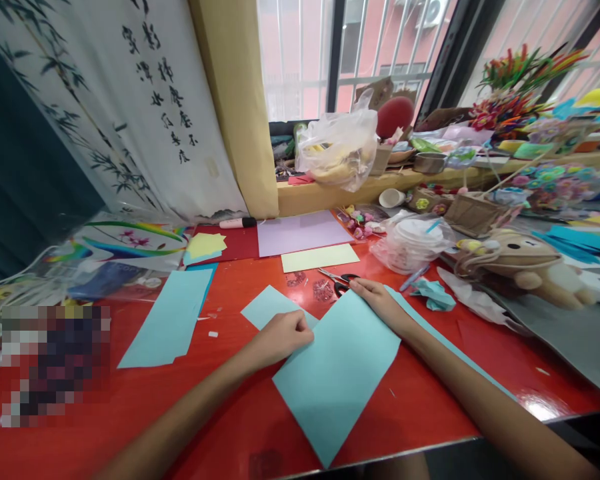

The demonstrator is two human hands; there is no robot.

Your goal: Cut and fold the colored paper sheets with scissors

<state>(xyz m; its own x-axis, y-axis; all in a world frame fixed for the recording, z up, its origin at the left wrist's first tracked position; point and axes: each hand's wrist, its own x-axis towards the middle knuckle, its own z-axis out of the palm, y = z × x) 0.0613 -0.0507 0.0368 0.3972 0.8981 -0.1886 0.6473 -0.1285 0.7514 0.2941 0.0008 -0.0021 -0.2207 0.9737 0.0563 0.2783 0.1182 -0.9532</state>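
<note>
A light blue paper sheet [341, 373] is in front of me, turned so one corner points down toward the table's front edge. My left hand [291, 335] is closed, pinching the sheet's left edge between thumb and fingers. At the sheet's top right edge, my right hand [375, 301] grips it, thumb side toward the top corner. Scissors [341, 279] with black handles lie just beyond, close to my right fingertips. A smaller light blue piece [265, 305] is partly under my left hand. Beneath my right forearm runs a long light blue strip [460, 343].
Cut blue paper [167, 320] lies to the left on the red table [220, 413]. Purple paper [300, 233] and a pale yellow strip [320, 258] lie behind. Crumpled blue paper [433, 294], a plastic bag with lidded cups [415, 241] and a plush toy [530, 263] crowd the right.
</note>
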